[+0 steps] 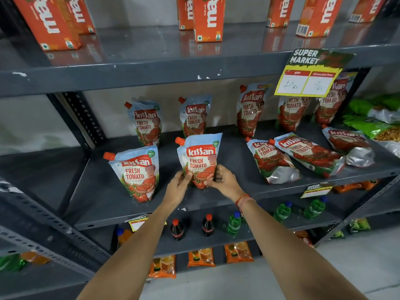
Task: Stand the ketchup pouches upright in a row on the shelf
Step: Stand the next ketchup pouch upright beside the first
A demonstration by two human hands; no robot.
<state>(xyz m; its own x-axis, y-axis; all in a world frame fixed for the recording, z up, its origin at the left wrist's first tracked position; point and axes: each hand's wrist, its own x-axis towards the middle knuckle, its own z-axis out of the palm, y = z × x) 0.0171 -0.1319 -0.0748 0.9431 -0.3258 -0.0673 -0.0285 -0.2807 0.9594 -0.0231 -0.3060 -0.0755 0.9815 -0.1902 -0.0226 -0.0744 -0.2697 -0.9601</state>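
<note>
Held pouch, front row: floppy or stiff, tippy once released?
Likely soft: the held pouch bulges low, with a flat top. Probably bottom-heavy, standing between both hands. Tipping is plausible; three pouches lie flat to its right.

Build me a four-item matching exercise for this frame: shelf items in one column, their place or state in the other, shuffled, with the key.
Column 1
1. middle front ketchup pouch
2. left front ketchup pouch
3. overlapping ketchup pouches
4. orange juice cartons

Column 2
A. lying flat, right side of the shelf
B. on the shelf above
C. held at its base by the left hand and right hand
D. standing upright, untouched

Pairs: 1-C, 2-D, 3-A, 4-B
</note>
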